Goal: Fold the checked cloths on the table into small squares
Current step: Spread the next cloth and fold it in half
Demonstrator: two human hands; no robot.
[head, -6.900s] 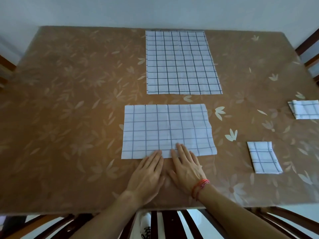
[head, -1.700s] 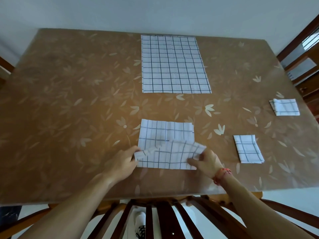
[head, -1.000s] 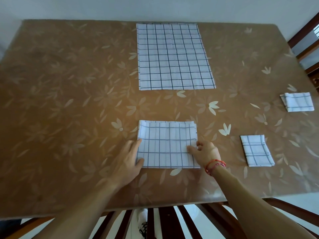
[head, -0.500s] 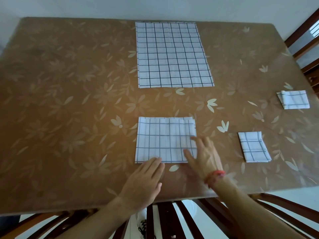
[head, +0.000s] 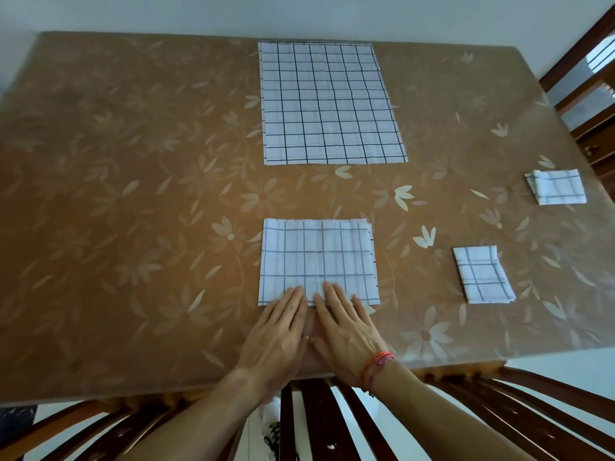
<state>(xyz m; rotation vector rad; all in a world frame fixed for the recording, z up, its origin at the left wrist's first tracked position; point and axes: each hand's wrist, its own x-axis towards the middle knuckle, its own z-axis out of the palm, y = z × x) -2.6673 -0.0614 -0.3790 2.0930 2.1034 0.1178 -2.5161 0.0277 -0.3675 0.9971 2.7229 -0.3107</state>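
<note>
A half-folded white checked cloth (head: pixel 317 257) lies flat near the table's front edge. My left hand (head: pixel 279 334) and my right hand (head: pixel 347 327) rest flat side by side, fingertips pressing on the cloth's near edge, holding nothing. A larger unfolded checked cloth (head: pixel 329 103) lies flat at the far middle of the table. Two small folded squares lie to the right: one (head: pixel 481 274) near the front, another (head: pixel 557 187) by the right edge.
The table (head: pixel 133 194) wears a brown floral cover. Dark wooden chair backs (head: pixel 319 420) stand just below the front edge, and another chair (head: pixel 585 94) stands at the right side. A pale wall runs behind the table.
The cloth went from a wide rectangle to a smaller squarish fold. In the last half second both hands slid together to the middle of its near edge.
</note>
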